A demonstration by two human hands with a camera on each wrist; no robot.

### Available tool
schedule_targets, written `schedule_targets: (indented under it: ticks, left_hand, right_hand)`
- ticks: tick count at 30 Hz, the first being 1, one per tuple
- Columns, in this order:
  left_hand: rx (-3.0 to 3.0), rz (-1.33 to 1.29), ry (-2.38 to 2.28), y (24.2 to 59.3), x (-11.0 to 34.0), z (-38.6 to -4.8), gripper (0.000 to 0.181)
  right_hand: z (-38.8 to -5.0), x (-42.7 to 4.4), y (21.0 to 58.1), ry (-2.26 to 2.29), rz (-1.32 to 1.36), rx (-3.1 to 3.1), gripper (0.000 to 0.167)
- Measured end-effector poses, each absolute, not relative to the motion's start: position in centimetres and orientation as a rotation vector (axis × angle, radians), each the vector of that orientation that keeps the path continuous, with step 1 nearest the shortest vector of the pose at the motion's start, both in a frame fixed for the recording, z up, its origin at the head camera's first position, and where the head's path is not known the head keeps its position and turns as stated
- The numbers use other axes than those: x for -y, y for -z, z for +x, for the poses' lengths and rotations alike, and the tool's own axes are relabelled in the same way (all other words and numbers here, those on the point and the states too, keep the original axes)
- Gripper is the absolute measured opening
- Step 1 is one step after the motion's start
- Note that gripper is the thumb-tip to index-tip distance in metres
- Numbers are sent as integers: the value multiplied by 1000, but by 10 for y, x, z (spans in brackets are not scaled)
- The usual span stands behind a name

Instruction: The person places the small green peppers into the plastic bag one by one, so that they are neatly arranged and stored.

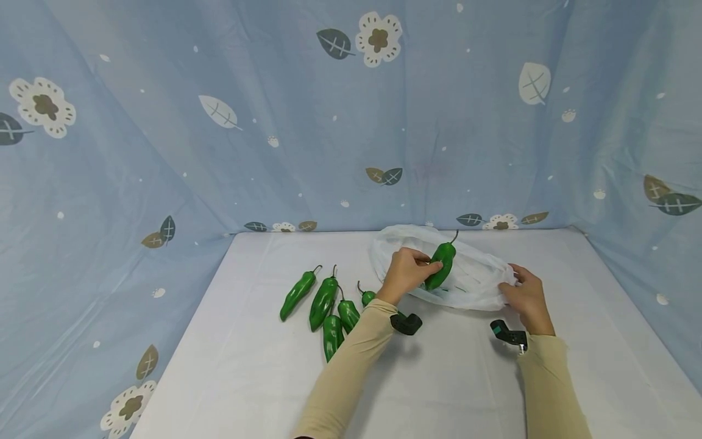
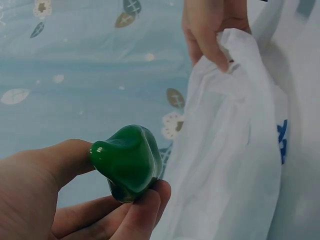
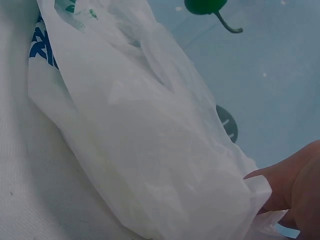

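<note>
Between thumb and fingers, my left hand point(image 1: 407, 272) pinches a green pepper point(image 1: 442, 265) with its stem pointing up, over a white plastic bag point(image 1: 482, 297). In the left wrist view the pepper's glossy lower end point(image 2: 131, 162) faces the camera. My right hand point(image 1: 524, 296) grips the bag's right edge. The right wrist view shows the bag point(image 3: 145, 130) stretched away from the thumb point(image 3: 287, 175), with blue print on its side; part of the held pepper point(image 3: 205, 5) and its stem show at the top.
Several green peppers lie left of the bag, among them a slim one point(image 1: 298, 296) and a larger one point(image 1: 323, 303); my left sleeve point(image 1: 351, 372) partly covers others. Each wrist carries a black device point(image 1: 406, 324). A blue patterned curtain point(image 1: 307, 134) hangs behind the white table point(image 1: 241, 378).
</note>
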State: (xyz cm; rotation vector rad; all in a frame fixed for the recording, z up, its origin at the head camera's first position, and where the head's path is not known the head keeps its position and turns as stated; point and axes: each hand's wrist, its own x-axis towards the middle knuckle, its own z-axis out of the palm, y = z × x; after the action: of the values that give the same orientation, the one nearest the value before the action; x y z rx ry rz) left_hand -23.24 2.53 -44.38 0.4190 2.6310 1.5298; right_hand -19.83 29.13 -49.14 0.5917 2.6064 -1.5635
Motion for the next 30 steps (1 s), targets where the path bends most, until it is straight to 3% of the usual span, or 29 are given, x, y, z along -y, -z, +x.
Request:
schedule_targets:
  ticks: [30]
  left_hand:
    - [-2672,451,-1407,471,-69,-228,27]
  right_hand:
    - [-199,-294,494,1548,573,-2610,69]
